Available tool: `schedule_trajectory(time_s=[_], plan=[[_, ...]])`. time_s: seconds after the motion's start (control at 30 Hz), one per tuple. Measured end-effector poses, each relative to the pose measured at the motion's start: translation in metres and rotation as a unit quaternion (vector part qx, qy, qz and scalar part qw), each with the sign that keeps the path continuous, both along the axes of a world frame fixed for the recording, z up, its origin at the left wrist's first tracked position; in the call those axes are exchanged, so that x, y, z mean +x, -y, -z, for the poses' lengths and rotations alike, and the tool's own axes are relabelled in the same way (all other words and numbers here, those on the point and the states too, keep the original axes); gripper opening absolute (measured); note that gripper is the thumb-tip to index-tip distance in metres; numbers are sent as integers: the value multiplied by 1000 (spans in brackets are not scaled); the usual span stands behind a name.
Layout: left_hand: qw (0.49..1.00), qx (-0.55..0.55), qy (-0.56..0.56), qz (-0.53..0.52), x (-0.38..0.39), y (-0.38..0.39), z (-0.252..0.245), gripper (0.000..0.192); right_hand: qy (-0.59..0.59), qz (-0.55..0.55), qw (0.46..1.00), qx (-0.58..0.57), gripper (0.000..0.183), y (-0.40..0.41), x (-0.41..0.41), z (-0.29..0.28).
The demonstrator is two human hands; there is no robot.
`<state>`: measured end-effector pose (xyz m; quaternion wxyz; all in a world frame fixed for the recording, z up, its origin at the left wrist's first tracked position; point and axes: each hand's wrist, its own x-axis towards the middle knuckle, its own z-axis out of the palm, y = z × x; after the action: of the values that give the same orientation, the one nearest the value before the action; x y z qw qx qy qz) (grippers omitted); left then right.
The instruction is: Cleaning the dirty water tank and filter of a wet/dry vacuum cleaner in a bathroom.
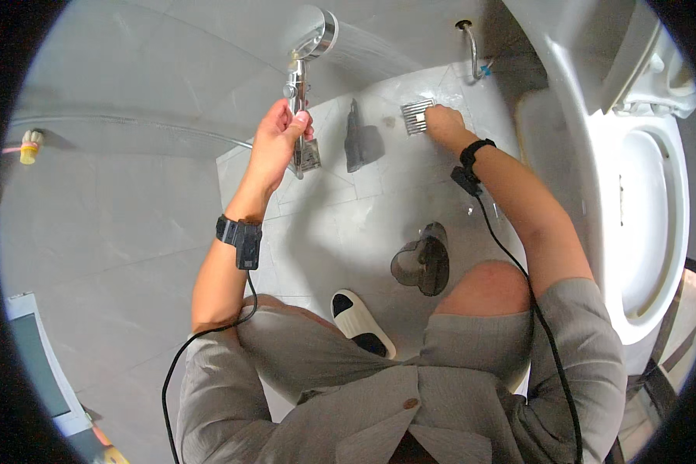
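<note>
My left hand (281, 136) grips the handle of a chrome handheld shower head (319, 37). Water sprays from its face toward the right. A metal shower hose (151, 124) runs off to the left behind my wrist. Low at the floor, my right hand (445, 123) is curled at the right edge of a slotted metal drain grate (412, 123). A small white piece (421, 117) shows by its fingers; whether the hand holds it is hidden. Below my left fingers lies a second square metal drain cover (311, 155).
A white toilet (681, 232) stands close on my right. A bent metal pipe (472, 52) leaves the wall ahead. Dark patches (435, 261) mark the grey tiled floor (325, 232). One slipper (362, 325) is below me. A small yellow brush (30, 148) is at far left.
</note>
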<state>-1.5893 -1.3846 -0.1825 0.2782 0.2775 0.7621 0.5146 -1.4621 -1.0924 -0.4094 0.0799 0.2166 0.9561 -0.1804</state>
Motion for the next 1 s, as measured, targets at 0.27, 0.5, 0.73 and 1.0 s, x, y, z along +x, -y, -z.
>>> schedule_trajectory(time_s=[0.27, 0.5, 0.73, 1.0], plan=[[1000, -17, -1, -3, 7, 1, 5, 19, -193, -110, 958, -181, 27, 31, -37, 63], [997, -58, -34, -35, 6, 10, 5, 19, -101, -76, 991, -52, 21, 27, -67, 108], [987, -97, -105, -71, -20, 29, 4, 19, -126, 239, 949, -160, 25, -52, -24, 91], [986, -115, -94, -79, -20, 55, -2, 15, -20, 177, 982, -57, 33, -93, -19, 79]])
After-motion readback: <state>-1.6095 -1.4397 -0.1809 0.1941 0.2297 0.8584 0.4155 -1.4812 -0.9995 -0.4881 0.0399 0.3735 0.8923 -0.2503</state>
